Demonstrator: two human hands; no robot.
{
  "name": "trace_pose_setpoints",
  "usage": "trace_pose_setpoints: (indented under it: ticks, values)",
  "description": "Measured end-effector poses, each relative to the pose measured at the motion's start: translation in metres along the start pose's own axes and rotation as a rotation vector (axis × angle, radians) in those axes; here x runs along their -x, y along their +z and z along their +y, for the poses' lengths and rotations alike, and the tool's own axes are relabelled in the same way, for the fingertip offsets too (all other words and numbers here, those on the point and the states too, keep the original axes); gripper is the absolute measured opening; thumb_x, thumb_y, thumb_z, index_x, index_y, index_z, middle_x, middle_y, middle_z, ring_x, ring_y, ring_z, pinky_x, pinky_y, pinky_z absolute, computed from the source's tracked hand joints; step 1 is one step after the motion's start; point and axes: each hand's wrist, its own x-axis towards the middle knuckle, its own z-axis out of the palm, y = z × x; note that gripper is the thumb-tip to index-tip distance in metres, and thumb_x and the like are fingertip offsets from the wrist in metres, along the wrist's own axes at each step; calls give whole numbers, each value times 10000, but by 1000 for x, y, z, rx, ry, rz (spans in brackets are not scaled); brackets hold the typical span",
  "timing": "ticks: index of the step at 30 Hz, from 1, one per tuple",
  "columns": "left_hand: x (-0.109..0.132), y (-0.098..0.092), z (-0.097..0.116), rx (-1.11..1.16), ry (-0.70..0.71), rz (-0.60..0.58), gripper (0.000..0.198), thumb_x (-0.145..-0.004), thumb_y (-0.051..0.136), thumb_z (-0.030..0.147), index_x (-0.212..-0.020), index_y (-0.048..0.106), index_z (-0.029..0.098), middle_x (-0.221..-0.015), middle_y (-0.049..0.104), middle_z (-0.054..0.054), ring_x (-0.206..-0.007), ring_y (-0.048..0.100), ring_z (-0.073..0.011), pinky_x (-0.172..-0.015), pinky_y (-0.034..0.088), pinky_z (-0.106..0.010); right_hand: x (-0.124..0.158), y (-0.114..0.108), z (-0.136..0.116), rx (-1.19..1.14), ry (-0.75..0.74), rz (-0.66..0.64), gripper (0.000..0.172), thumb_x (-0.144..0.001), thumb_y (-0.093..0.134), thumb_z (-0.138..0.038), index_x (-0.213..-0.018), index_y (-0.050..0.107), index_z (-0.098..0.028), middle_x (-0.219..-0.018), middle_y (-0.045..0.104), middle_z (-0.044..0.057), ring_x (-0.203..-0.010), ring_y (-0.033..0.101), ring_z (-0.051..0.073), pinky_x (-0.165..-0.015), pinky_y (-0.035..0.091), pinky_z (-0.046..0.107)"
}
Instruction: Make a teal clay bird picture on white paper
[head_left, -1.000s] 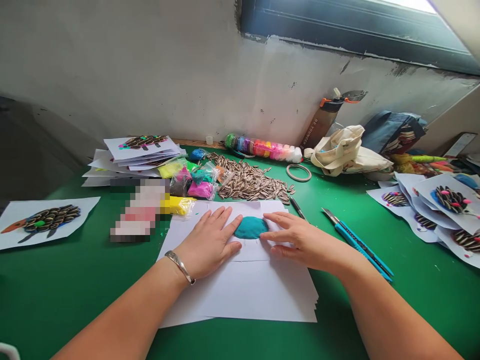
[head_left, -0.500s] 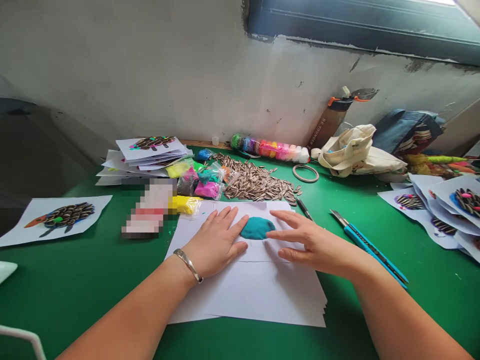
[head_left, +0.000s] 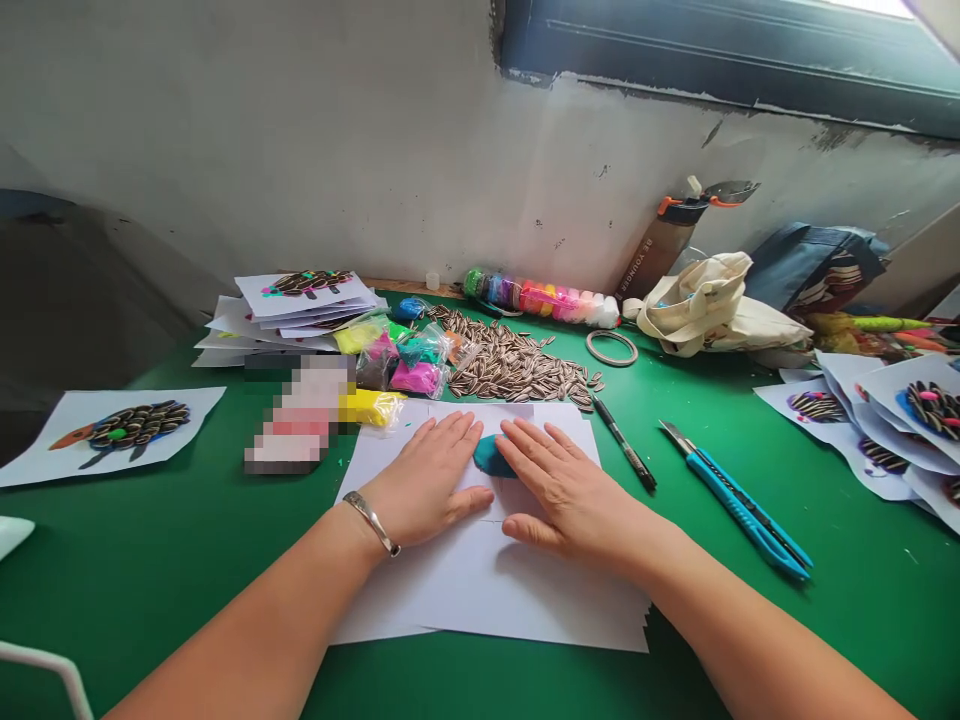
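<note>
Green table (head_left: 150, 570) carries a loose stack of white paper (head_left: 487, 605), with sunflower seeds (head_left: 517, 365) heaped beyond it and a blue utility knife (head_left: 742, 510) off to the right. Both hands lie flat on the top sheet, grips wide open and holding nothing. The left hand (head_left: 424, 480) presses just beside a patch of teal modelling clay (head_left: 487, 456), and the right hand (head_left: 574, 500) covers part of it; how much lies beneath those fingers is hard to tell from this view.
</note>
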Motion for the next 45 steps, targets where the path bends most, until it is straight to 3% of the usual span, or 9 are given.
trace_pose_setpoints:
  ticks: [6,10,21,25,41,45]
  values:
    - [1,-6,-2,60,-72,-63,819,-834,566,522,-1470,273,98,-1558,204,-183,-1447,155,-300,-1167,193,-467,-9,9,-8,-40,-66,-3,793,-915,321,-655,-1489,281,-110,-1541,261,142,-1439,200,298,-1166,152,554]
    - [2,-9,-4,76,-68,-46,787,-810,593,520,-1443,343,125,-1552,234,-178,-1438,183,-321,-1147,251,-465,-11,11,-9,-41,-56,-5,766,-926,327,-631,-1493,273,-119,-1538,281,132,-1438,207,291,-1167,161,549]
    - [2,-9,-3,73,-62,-38,767,-812,590,526,-1426,372,120,-1539,273,-184,-1429,219,-325,-1144,247,-471,-15,18,-11,-13,-40,34,725,-934,301,-626,-1493,283,-165,-1531,307,119,-1419,256,315,-1129,235,585]
    - [2,-10,-2,60,-71,-52,772,-817,595,506,-1436,355,113,-1546,252,-185,-1434,206,-315,-1150,235,-461,-14,20,-10,16,-22,59,746,-928,340,-616,-1506,240,-154,-1547,251,142,-1418,254,326,-1131,230,583]
    - [1,-10,-1,80,-90,-87,791,-818,598,502,-1450,323,115,-1560,211,-182,-1443,166,-314,-1154,210,-459,-13,21,-11,80,-39,88,629,-950,330,-576,-1457,363,-205,-1531,327,93,-1415,257,327,-1120,222,609]
    - [1,-11,-1,91,-94,-85,787,-820,595,504,-1452,322,122,-1563,200,-178,-1446,157,-311,-1153,209,-464,-13,21,-12,96,-31,86,678,-945,325,-590,-1480,313,-173,-1544,287,104,-1424,237,324,-1129,216,601]
